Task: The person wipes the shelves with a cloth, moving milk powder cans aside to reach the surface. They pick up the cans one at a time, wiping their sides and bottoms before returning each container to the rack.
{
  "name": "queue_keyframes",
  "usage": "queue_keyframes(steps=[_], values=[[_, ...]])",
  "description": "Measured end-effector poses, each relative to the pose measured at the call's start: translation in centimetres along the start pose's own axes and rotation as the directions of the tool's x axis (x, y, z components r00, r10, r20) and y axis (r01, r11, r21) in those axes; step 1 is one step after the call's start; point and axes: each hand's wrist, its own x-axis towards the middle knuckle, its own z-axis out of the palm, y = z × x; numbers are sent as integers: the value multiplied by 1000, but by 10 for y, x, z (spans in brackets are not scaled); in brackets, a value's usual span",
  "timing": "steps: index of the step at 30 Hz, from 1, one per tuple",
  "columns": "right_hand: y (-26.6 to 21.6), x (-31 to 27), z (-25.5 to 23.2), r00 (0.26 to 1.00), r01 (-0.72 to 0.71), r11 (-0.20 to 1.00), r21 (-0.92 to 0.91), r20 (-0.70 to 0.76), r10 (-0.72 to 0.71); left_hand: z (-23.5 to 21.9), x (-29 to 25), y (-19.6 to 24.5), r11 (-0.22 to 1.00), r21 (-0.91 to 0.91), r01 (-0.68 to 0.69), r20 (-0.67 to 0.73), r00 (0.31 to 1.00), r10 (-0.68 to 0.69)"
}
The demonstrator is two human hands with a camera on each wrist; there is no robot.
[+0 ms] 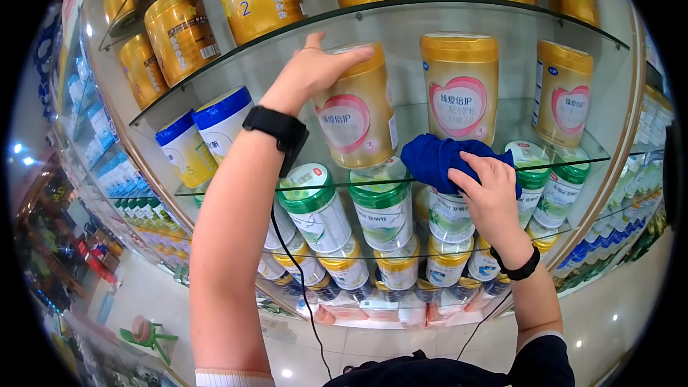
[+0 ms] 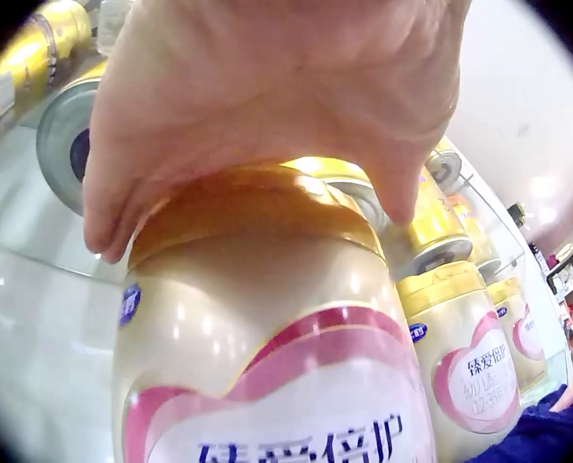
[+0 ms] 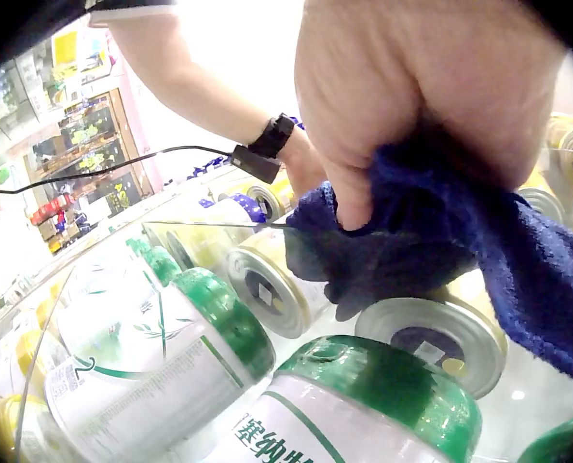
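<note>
My left hand (image 1: 315,69) spans the gold lid of a milk powder can (image 1: 356,116) from above. In the left wrist view, the thumb comes down one side of that lid and the fingers (image 2: 113,217) the other. A pink heart and a 3 mark the front of the can, which stands upright on the glass shelf. My right hand (image 1: 491,197) holds a bunched dark blue cloth (image 1: 437,163) at the shelf's front edge. Just behind the cloth is a second gold-lidded can (image 1: 459,86). In the right wrist view, the cloth (image 3: 537,270) hangs down past the hand.
A third heart can (image 1: 563,100) stands at the right, and blue-lidded cans (image 1: 222,125) at the left. Gold cans (image 1: 258,0) line the glass shelf above. Green-lidded cans (image 1: 315,208) fill the shelf below, close under the cloth. A black cable (image 1: 297,294) hangs from the left wristband.
</note>
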Motion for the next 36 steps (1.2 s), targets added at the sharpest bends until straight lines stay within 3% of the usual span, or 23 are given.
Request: queue_keyframes(steps=[6, 7, 13, 17, 21, 29, 36], values=[[4, -1, 2, 1000, 6, 1000, -10, -3, -6, -5, 23, 22, 965, 258, 38, 200, 975, -92], [3, 0, 2, 1000, 5, 1000, -9, 1, -5, -11, 22, 32, 956, 291, 41, 294, 947, -130], [4, -1, 3, 1000, -9, 1000, 8, 12, 9, -15, 20, 40, 986, 146, 77, 477, 868, -139], [4, -1, 3, 1000, -15, 1000, 7, 9, 15, -8, 26, 25, 990, 136, 46, 304, 949, -86], [1, 0, 1, 999, -31, 1000, -1, 15, 31, -18, 13, 26, 992, 123, 39, 278, 958, -72], [-7, 5, 1, 997, -76, 997, -31, 22, 77, -57, 3, -19, 993, 113, 43, 201, 977, -65], [-16, 19, -4, 978, -168, 986, -15, 123, 168, -86, -15, -46, 981, 189, 43, 164, 984, -74]])
